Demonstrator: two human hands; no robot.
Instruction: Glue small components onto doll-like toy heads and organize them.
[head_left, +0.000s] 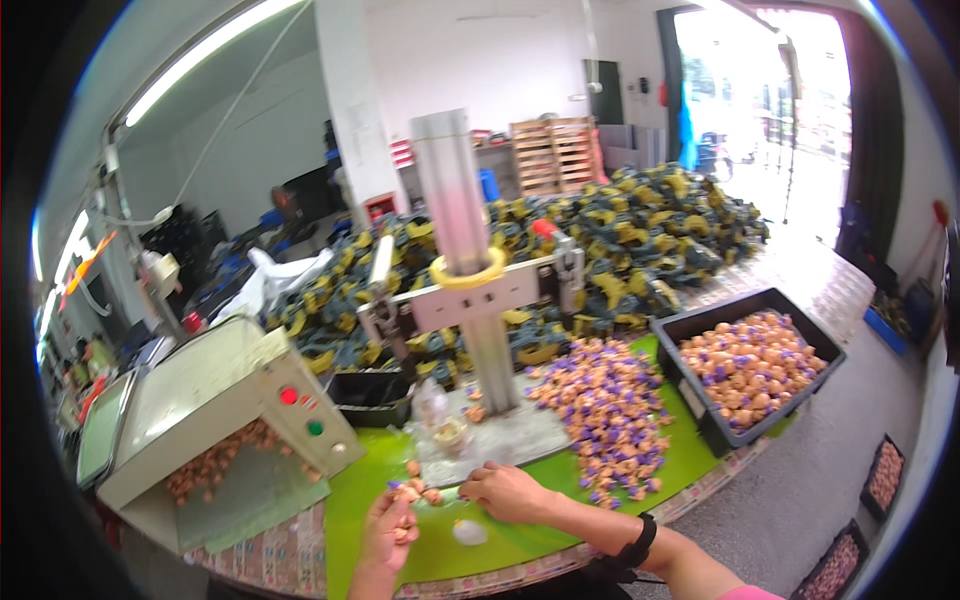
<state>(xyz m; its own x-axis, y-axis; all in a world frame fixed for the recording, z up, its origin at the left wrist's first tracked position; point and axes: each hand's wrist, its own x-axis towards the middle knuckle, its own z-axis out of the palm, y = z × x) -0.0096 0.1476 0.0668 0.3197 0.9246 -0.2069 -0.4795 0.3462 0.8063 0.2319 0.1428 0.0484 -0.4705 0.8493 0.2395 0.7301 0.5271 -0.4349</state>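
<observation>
My left hand is closed around small peach-coloured plastic pieces, one with a bit of purple at its top. To its right, my right hand reaches low over the green mat. Its fingers are bent together and pointing down; what they hold, if anything, is hidden. Between the hands lies a loose peach piece, with another just behind. A whitish translucent oval thing with a yellow spot rests on the mat near me. A metal base plate with an upright column stands behind my hands.
A heap of peach-and-purple pieces spreads to the right, beside a black crate of more. At left stands a cream machine with red and green buttons. Behind the column rises a large yellow-and-grey pile. A black bin sits left of the plate.
</observation>
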